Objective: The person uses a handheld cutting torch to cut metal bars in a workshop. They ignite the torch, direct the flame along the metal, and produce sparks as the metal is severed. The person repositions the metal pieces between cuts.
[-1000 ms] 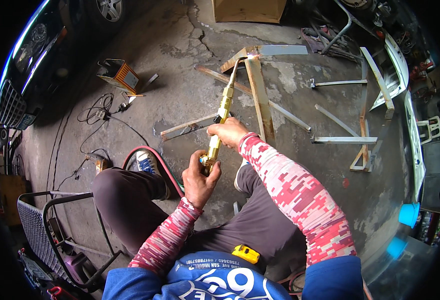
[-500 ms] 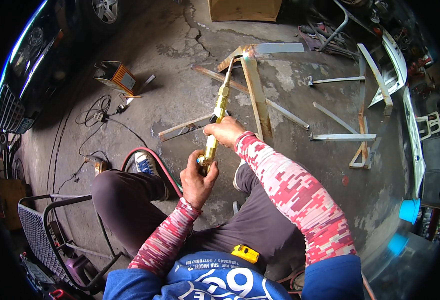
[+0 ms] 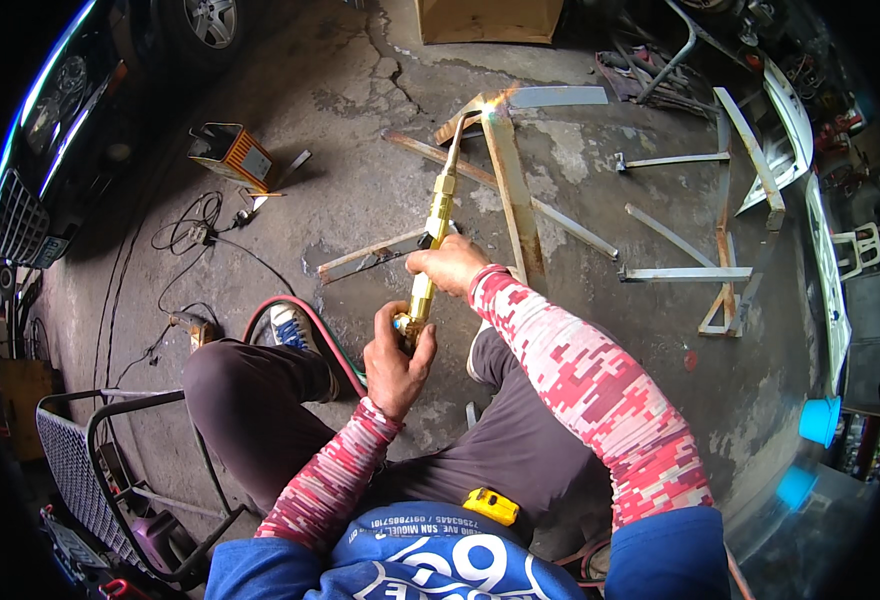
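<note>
A brass gas torch (image 3: 440,205) points away from me, its bent tip meeting the joint of a rusty steel frame (image 3: 506,180). Bright flame and orange sparks show at that joint. My right hand (image 3: 452,265) is closed around the torch body from the right. Lower down, my left hand (image 3: 397,360) grips the valve end, thumb and fingers at its knobs. A red hose (image 3: 312,325) with a green one beside it curves past my left shoe (image 3: 290,328). A flat grey steel strip (image 3: 560,96) extends right from the heated joint.
Welded metal brackets (image 3: 690,274) lie to the right, and white panels (image 3: 828,290) stand beyond. At the left are an open square tin (image 3: 232,157), tangled black cable (image 3: 200,225) and a parked car (image 3: 60,120). A cardboard box (image 3: 490,22) is at the far edge.
The flame at the joint has grown brighter, with orange sparks spreading up and right. My hands and the torch have barely shifted.
</note>
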The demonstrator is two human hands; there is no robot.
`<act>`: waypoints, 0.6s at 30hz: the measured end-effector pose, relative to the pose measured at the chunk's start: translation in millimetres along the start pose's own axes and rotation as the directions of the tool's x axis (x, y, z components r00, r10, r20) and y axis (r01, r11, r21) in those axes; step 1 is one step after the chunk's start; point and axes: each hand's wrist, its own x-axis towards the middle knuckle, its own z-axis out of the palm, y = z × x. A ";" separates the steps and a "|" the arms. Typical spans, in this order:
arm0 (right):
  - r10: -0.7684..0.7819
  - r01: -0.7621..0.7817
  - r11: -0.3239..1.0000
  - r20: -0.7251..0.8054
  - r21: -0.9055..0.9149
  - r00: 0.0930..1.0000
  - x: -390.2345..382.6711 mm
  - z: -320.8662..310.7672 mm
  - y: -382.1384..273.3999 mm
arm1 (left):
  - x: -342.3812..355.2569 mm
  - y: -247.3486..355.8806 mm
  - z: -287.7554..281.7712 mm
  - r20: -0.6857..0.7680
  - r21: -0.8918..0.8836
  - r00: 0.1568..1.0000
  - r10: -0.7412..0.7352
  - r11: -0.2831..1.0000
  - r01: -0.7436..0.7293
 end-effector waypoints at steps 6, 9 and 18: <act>0.056 -0.057 0.998 0.056 0.015 0.997 2.0 -3.1 -1.2 | -2.3 -1.3 -5.0 0.052 -0.086 0.998 0.041 0.996 -0.037; 0.049 -0.051 0.998 0.068 0.026 0.996 1.2 -4.8 -1.4 | -1.1 -0.9 -2.6 0.013 -0.045 0.990 0.137 0.990 -0.136; 0.049 -0.052 0.998 0.081 0.031 0.995 2.1 -4.4 -2.6 | -1.3 3.2 -2.4 -0.004 -0.044 0.995 0.102 0.994 -0.102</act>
